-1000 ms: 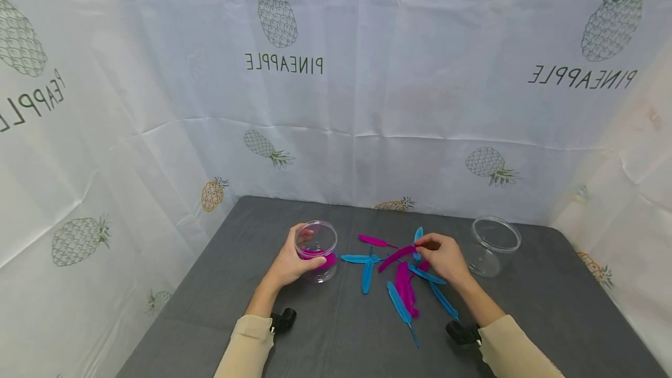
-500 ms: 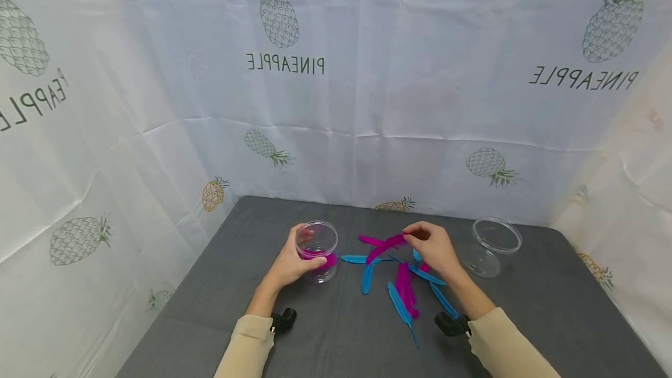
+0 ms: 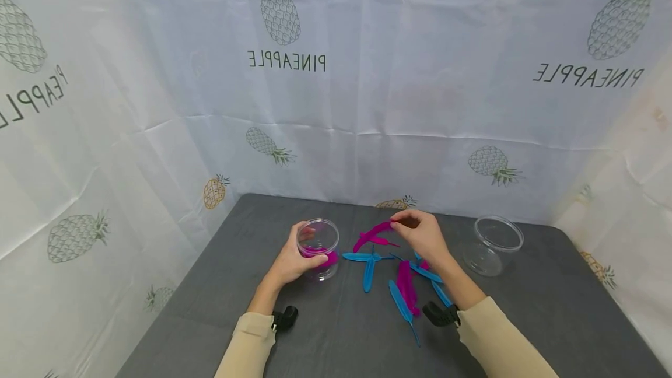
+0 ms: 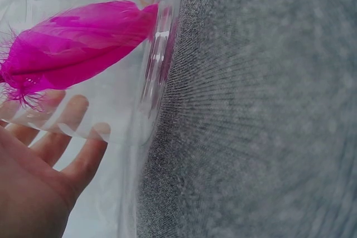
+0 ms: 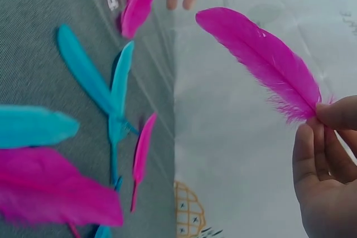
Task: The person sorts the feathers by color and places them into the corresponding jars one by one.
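Observation:
In the head view my left hand (image 3: 290,260) grips a clear plastic jar (image 3: 318,237) around its side, thumb at the front. The jar stands upright on the dark tabletop. A magenta feather (image 4: 83,45) inside it shows through the wall in the left wrist view. My right hand (image 3: 422,234) pinches another magenta feather (image 5: 265,59) by its quill end, between thumb and fingers. That feather is raised over the table, its broad tip pointing left toward the jar. Below it lie a small magenta feather (image 5: 144,149) and crossed blue feathers (image 3: 368,276).
More blue feathers (image 3: 401,302) and magenta feathers (image 3: 406,284) lie scattered mid-table, partly behind my right wrist. A second clear jar (image 3: 485,258) stands at the back right. A white pineapple-print curtain (image 3: 357,104) hangs behind the table and along its sides.
My right hand has moved left and slightly away from me, carrying the magenta feather from the pile toward the jar. My left hand has stayed on the jar.

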A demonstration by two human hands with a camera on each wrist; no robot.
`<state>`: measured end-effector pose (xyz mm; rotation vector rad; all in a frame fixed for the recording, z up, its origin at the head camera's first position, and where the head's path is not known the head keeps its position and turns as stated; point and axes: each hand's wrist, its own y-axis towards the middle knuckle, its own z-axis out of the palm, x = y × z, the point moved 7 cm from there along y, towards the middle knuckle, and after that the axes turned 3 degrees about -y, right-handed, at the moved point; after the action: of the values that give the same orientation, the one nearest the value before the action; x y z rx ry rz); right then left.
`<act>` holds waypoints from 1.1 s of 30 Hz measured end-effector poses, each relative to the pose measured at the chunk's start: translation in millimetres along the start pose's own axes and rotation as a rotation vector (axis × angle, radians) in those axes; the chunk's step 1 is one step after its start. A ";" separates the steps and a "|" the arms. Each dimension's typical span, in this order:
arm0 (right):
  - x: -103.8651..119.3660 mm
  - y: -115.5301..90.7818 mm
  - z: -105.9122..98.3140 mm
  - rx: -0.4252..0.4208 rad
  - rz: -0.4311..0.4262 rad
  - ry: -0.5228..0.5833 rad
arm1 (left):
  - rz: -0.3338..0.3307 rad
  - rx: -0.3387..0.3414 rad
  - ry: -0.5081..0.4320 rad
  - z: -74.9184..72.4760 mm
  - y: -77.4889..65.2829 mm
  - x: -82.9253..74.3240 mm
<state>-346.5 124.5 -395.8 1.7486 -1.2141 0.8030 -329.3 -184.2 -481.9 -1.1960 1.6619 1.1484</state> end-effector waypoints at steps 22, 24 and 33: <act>59.0 17.7 18.7 0.018 -0.122 0.077 | -0.004 0.001 -0.041 -0.6 1.3 2.3; 65.4 19.3 22.8 0.017 -0.140 0.077 | -0.001 -0.002 -0.045 -0.5 1.7 2.7; 82.8 24.6 46.9 0.023 -0.250 0.018 | 0.006 -0.004 -0.024 -0.8 1.0 3.0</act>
<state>-340.9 44.4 -339.1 1.8625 -0.9539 0.6851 -331.1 -185.5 -484.3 -1.1763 1.6464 1.1660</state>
